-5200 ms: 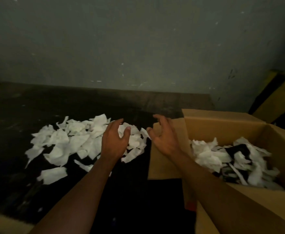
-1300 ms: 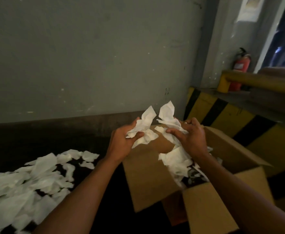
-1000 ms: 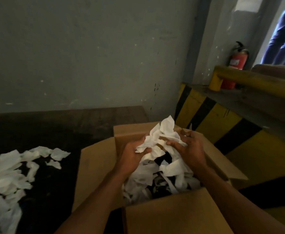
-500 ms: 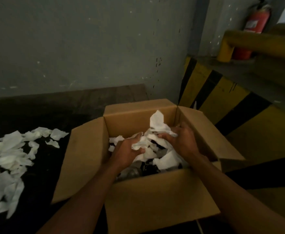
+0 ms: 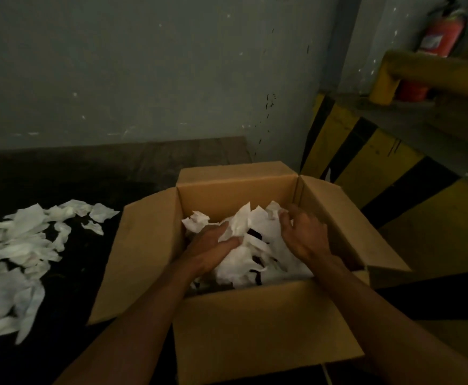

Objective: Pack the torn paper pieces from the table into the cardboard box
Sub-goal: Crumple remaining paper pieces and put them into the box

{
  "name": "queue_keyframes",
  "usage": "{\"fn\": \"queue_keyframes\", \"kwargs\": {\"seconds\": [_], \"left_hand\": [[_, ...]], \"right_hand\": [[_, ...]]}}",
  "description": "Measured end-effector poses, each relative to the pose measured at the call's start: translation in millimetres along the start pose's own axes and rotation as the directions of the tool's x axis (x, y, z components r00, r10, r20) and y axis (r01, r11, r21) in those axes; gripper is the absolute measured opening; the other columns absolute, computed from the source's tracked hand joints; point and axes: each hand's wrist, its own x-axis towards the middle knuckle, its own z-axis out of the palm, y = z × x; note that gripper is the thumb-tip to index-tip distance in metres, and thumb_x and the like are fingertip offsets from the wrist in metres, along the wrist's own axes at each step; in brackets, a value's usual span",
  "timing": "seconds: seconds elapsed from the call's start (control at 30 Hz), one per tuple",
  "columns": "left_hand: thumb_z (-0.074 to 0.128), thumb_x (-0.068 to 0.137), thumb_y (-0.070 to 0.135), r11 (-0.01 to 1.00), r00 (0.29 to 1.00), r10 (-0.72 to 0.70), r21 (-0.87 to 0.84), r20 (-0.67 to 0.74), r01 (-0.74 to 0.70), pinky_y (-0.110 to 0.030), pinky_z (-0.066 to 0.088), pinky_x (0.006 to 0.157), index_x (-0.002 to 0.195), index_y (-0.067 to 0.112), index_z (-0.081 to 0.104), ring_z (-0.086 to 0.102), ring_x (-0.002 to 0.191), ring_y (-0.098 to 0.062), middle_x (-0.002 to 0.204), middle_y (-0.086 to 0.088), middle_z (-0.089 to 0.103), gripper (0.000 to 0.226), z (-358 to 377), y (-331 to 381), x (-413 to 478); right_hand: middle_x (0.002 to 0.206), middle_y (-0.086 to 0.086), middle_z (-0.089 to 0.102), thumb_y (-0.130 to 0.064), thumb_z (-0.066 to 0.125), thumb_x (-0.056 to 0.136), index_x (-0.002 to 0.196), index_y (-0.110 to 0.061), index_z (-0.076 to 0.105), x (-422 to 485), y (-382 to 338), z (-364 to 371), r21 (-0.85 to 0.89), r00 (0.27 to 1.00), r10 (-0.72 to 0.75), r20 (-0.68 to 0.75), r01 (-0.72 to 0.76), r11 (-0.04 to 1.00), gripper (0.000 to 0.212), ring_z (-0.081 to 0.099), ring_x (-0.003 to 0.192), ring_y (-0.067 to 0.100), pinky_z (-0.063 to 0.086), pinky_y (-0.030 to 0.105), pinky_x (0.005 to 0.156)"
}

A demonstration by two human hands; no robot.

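The open cardboard box [image 5: 235, 190] stands at the right end of the dark table [image 5: 94, 173], its flaps folded outward. Inside lies a heap of white torn paper pieces [image 5: 257, 223] over something dark. Both my hands are down in the box. My left hand [image 5: 213, 245] lies on the heap with its fingers nearly straight, pointing right. My right hand [image 5: 302, 234] hovers at the heap's right side, fingers spread and loosely bent, touching the paper. A large pile of torn pieces [image 5: 19, 245] stays on the table, left of the box.
A grey wall [image 5: 144, 79] runs behind the table. To the right is a yellow-and-black striped barrier [image 5: 366, 162], with a yellow rail [image 5: 421, 68] and a red fire extinguisher [image 5: 441, 34] behind it.
My hands carried two bunches of paper from above the box's left flap down into the box. Their grip has loosened and the pieces now lie on the heap.
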Motion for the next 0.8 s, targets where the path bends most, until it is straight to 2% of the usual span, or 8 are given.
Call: {"fn": "queue_keyframes", "kwargs": {"seconds": [0.07,0.13,0.2,0.3,0.4,0.57,0.67,0.8], "left_hand": [[0.037,0.092,0.062,0.998,0.996,-0.054,-0.033,-0.078,0.052,-0.033,0.034,0.102,0.139,0.034,0.044,0.044,0.128,-0.021,0.144,0.004,0.044,0.056,-0.9,5.8,-2.1],[0.03,0.094,0.061,0.998,0.979,-0.061,-0.02,-0.197,0.058,-0.032,0.036,0.094,0.133,0.031,0.05,0.049,0.122,-0.022,0.137,0.0,0.052,0.054,-3.8,12.0,-4.8],[0.032,0.096,0.057,0.999,0.954,0.018,-0.023,-0.299,-0.026,-0.032,0.039,0.094,0.13,0.028,0.055,0.053,0.117,-0.021,0.132,-0.002,0.057,0.05,-7.7,16.7,-6.1],[0.043,0.097,0.047,0.983,0.897,0.118,-0.076,-0.426,-0.165,-0.036,0.038,0.106,0.136,0.023,0.05,0.05,0.124,-0.017,0.137,0.0,0.054,0.046,-20.2,21.9,-12.7],[0.047,0.097,0.041,0.972,0.823,0.153,-0.065,-0.546,-0.224,-0.03,0.039,0.102,0.135,0.019,0.05,0.051,0.121,-0.014,0.134,0.0,0.055,0.044,-39.8,22.0,-21.6],[0.049,0.097,0.036,0.988,0.705,0.116,0.007,-0.7,-0.155,-0.032,0.038,0.106,0.126,0.013,0.058,0.055,0.116,-0.016,0.126,-0.006,0.061,0.038,-81.4,-16.9,-54.3],[0.053,0.096,0.03,0.991,0.634,0.135,0.106,-0.762,-0.084,-0.029,0.04,0.101,0.122,0.01,0.061,0.057,0.113,-0.019,0.12,-0.009,0.064,0.034,-105.6,-54.5,-89.6],[0.057,0.094,0.026,0.998,0.539,0.033,0.059,-0.841,0.032,-0.022,0.04,0.097,0.122,0.009,0.062,0.058,0.113,-0.017,0.121,-0.008,0.065,0.034,-137.1,-112.0,-142.5]], "right_hand": [[0.117,0.003,0.065,-0.038,0.04,0.097,0.127,-0.028,0.051,1.8,1.5,1.4,0.038,0.998,0.006,-0.057,-0.004,0.999,0.033,0.061,0.104,0.024,0.047,0.051,0.094],[0.112,0.001,0.066,-0.044,0.041,0.094,0.121,-0.026,0.054,2.7,-1.2,-0.1,0.096,0.994,0.019,-0.103,-0.009,0.995,0.035,0.062,0.102,0.022,0.05,0.05,0.09],[0.111,0.001,0.065,-0.051,0.036,0.093,0.121,-0.026,0.053,4.5,-5.9,-2.4,0.104,0.988,-0.001,-0.155,0.017,0.994,0.041,0.061,0.102,0.021,0.05,0.051,0.089],[0.117,0.004,0.063,-0.043,0.041,0.097,0.128,-0.024,0.049,11.0,-20.5,-1.9,0.13,0.979,-0.021,-0.203,0.048,0.99,0.038,0.06,0.107,0.022,0.05,0.05,0.091],[0.119,0.005,0.063,-0.043,0.044,0.097,0.134,-0.024,0.047,17.7,-47.7,7.6,0.204,0.973,-0.058,-0.222,0.104,0.973,0.042,0.058,0.111,0.022,0.05,0.049,0.092],[0.119,0.005,0.062,-0.042,0.047,0.096,0.132,-0.025,0.049,8.9,-125.7,42.3,0.381,0.971,-0.206,-0.125,0.238,0.893,0.04,0.056,0.111,0.021,0.049,0.045,0.093],[0.121,0.005,0.061,-0.037,0.049,0.096,0.132,-0.023,0.05,-9.7,-178.4,70.7,0.466,0.949,-0.307,-0.067,0.302,0.832,0.038,0.054,0.113,0.021,0.044,0.039,0.097],[0.118,0.002,0.06,-0.032,0.052,0.095,0.133,-0.02,0.05,-48.4,-247.0,112.0,0.522,0.888,-0.458,0.044,0.37,0.768,0.04,0.054,0.11,0.015,0.044,0.032,0.094]]}}
